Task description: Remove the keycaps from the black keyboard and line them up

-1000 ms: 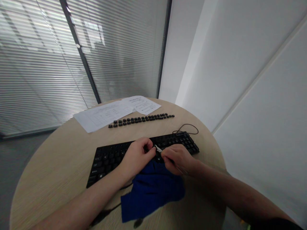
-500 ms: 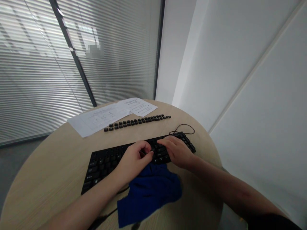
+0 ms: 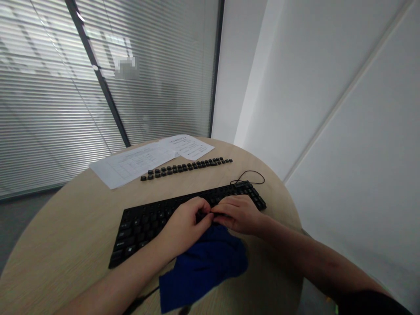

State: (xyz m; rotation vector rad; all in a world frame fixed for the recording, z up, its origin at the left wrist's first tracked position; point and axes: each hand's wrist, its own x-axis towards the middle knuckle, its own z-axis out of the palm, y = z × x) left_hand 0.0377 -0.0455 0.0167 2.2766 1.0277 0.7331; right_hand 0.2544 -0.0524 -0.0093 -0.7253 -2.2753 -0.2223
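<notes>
2 rows of loose keys [image 3: 188, 166] are already off, lying toward the far edge of the table [image 3: 65, 245]. The keyboard [image 3: 141, 225] lies between them and the near edge, keys in place at both ends, its middle hidden. The left hand [image 3: 187, 222] and right hand [image 3: 239, 214] meet over it, fingertips nearly closed; whether either grips a key cannot be told.

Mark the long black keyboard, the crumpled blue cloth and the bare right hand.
Long black keyboard [image 3: 150, 225]: head view, its left-side keys.
Crumpled blue cloth [image 3: 207, 264]: head view, its middle.
Bare right hand [image 3: 240, 213]: head view, back of the hand.
</notes>
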